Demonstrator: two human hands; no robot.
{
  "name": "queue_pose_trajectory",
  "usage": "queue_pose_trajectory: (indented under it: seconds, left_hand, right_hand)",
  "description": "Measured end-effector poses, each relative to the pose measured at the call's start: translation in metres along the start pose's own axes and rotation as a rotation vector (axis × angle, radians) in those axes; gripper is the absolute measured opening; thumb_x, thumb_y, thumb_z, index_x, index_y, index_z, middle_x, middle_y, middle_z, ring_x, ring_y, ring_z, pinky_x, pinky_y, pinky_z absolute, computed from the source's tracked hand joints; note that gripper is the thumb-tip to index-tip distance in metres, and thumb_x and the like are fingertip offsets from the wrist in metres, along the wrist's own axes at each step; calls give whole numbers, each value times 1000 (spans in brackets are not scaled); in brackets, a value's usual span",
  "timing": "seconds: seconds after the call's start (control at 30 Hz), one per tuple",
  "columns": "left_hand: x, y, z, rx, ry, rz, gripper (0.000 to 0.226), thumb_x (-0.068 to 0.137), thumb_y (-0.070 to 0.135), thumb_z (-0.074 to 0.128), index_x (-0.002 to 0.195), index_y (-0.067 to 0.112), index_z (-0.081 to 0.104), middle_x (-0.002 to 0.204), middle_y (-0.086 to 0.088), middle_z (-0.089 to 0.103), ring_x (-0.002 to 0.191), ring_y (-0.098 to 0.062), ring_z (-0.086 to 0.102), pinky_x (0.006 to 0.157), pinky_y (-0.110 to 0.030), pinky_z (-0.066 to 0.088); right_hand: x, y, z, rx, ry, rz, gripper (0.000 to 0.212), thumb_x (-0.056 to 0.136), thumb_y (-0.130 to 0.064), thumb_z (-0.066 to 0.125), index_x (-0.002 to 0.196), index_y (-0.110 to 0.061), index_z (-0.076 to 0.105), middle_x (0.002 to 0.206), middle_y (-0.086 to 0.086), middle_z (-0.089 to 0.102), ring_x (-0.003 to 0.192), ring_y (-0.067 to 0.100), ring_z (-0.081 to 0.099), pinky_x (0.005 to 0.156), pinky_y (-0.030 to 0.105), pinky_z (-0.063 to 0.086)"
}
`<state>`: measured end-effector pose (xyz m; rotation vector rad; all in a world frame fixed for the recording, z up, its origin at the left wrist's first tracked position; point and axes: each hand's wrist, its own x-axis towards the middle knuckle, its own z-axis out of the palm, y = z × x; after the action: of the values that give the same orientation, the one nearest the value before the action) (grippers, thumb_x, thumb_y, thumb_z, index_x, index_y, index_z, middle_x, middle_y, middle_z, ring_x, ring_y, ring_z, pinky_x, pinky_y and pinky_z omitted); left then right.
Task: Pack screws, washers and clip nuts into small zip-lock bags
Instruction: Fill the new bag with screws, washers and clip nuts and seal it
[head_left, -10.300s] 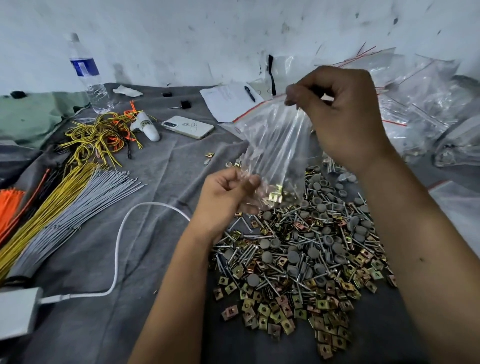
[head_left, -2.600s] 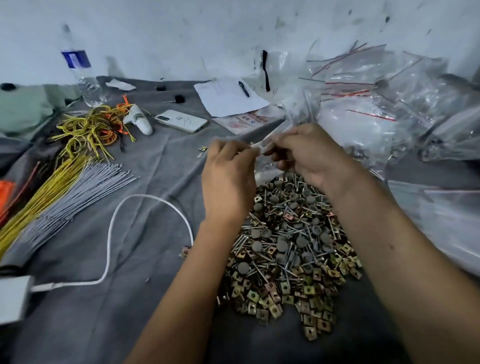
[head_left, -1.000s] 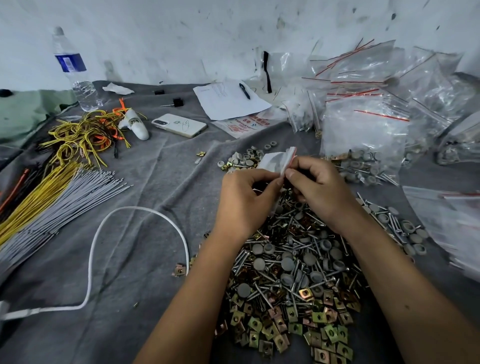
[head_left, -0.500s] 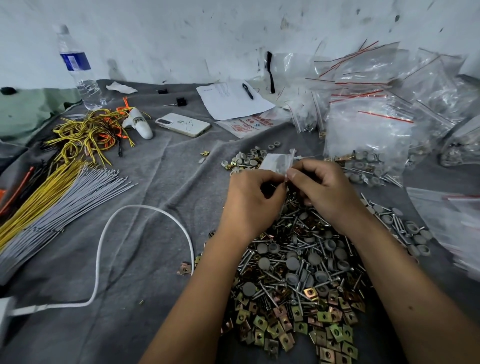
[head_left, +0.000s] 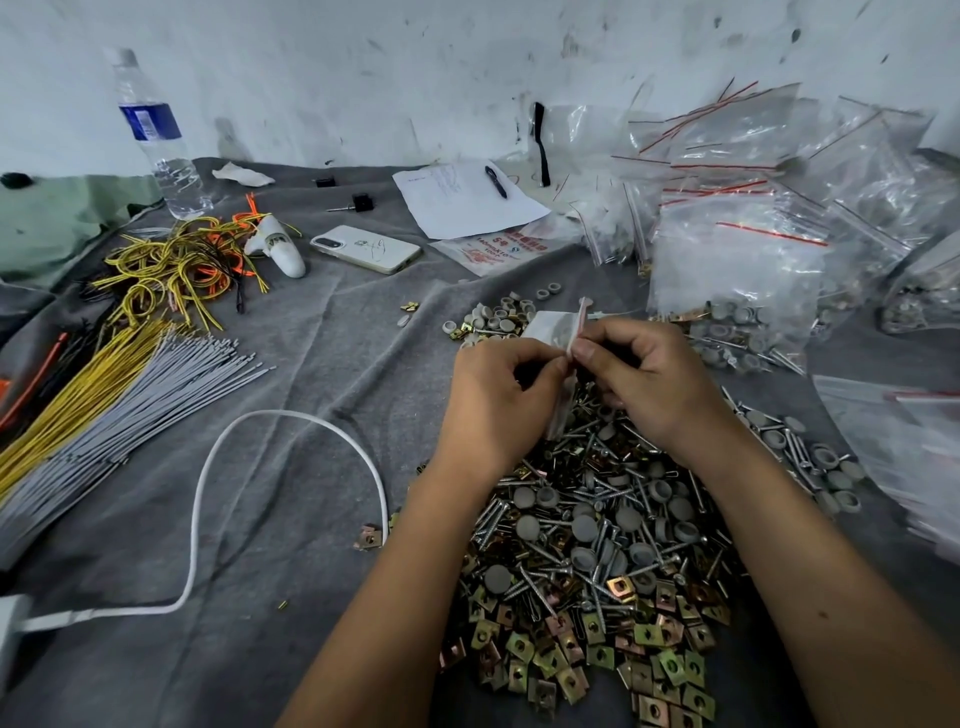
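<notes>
We have a small zip-lock bag pinched between both hands above the far edge of the hardware pile, and the step in hand looks like working its red-striped mouth — opening or sealing it, we cannot tell which. Our left hand has its grip closed on the bag's left side, thumb and forefinger clamped at the strip; our right hand pinches the same strip from the right, fingers curled in. To do this well we judge that the two pinches should stay close together on the strip and run along it evenly, with the bag's body hanging free so nothing catches in the seal. What the bag holds we cannot make out; its lower part hides between our hands.

On the grey cloth of the desk beneath, the pile mixes long screws, grey round washers and brass-coloured clip nuts, the clip nuts thickest on the near side. A smaller scatter of washers lies just beyond the bag. At the far right a heap of zip-lock bags leans by the wall — several hold screws and washers at their bottoms, others look empty. A flat bag lies at the right edge, with loose screws and washers near it.
</notes>
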<state>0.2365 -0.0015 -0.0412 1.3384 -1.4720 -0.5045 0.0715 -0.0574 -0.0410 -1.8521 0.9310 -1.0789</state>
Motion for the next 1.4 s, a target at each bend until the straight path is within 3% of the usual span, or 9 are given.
queue_pose_trajectory:
  seconds: [0.2, 0.43, 0.67, 0.8, 0.9, 1.07, 1.17, 1.27, 1.4]
  left_hand:
    - [-3, 2, 0, 3, -3, 13, 13, 90, 11, 73, 88, 21, 82, 75, 16, 74, 68, -7, 71, 60, -26, 58]
    - [-3, 3, -1, -6, -50, 15, 10, 89, 11, 77, 90, 20, 81, 74, 11, 76, 66, -3, 71, 57, -14, 54]
    - [-1, 4, -2, 45, -16, 12, 17, 93, 14, 70, 82, 19, 81, 69, 10, 73, 64, -7, 68, 60, -29, 55]
    - [-2, 3, -3, 57, -37, 29, 15, 94, 12, 71, 83, 16, 80, 69, 9, 73, 65, -6, 69, 64, -31, 57]
    - [-2, 2, -2, 73, -35, 55, 19, 95, 10, 68, 81, 14, 80, 69, 6, 73, 63, -9, 68, 63, -34, 56]
    - [-3, 2, 0, 136, 5, 139, 18, 92, 8, 69, 77, 14, 77, 65, 7, 70, 62, -9, 66, 54, -19, 49]
    - [-1, -1, -1, 173, 54, 113, 17, 88, 11, 68, 72, 13, 70, 65, 5, 67, 59, -10, 65, 53, -31, 52]
    - [1, -3, -3, 176, 140, 94, 15, 85, 10, 67, 71, 16, 68, 64, 10, 65, 61, -7, 63, 53, -23, 49]
    - [-1, 1, 1, 56, 77, 85, 12, 90, 10, 73, 79, 15, 73, 65, 7, 70, 58, -2, 67, 50, -14, 47]
  right_hand:
    - [-1, -1, 1, -28, -48, 12, 18, 104, -18, 57, 94, -17, 72, 71, 3, 61, 59, 15, 51, 53, 35, 45]
    - [-1, -2, 0, -37, -46, 2, 22, 103, -13, 56, 93, -23, 73, 73, -11, 65, 63, 4, 55, 55, 24, 46]
    - [-2, -3, 0, -86, -36, -70, 18, 99, -9, 62, 89, -20, 72, 73, -19, 66, 66, -5, 58, 60, 11, 44]
    - [-1, -4, -1, -104, -35, -117, 17, 96, -9, 68, 85, -21, 73, 74, -14, 69, 70, -1, 61, 66, 17, 46]
    - [-2, -5, 0, -123, -12, -143, 11, 92, -17, 67, 83, -20, 73, 74, -10, 69, 69, 3, 62, 65, 20, 49]
    - [-2, -6, 2, -120, 11, -144, 13, 87, -19, 64, 78, -14, 71, 70, 2, 67, 65, 22, 61, 60, 34, 48]
    - [-2, -7, 3, -126, 39, -170, 16, 86, -20, 64, 77, -10, 71, 70, 7, 67, 67, 30, 63, 58, 39, 50]
    - [-2, -7, 3, -104, 54, -113, 21, 90, -30, 62, 81, -15, 71, 68, -2, 67, 61, 22, 60, 54, 38, 47]
    - [-4, -8, 7, -109, -14, -62, 37, 91, -57, 62, 84, -22, 71, 65, -7, 63, 58, 4, 55, 54, 22, 42]
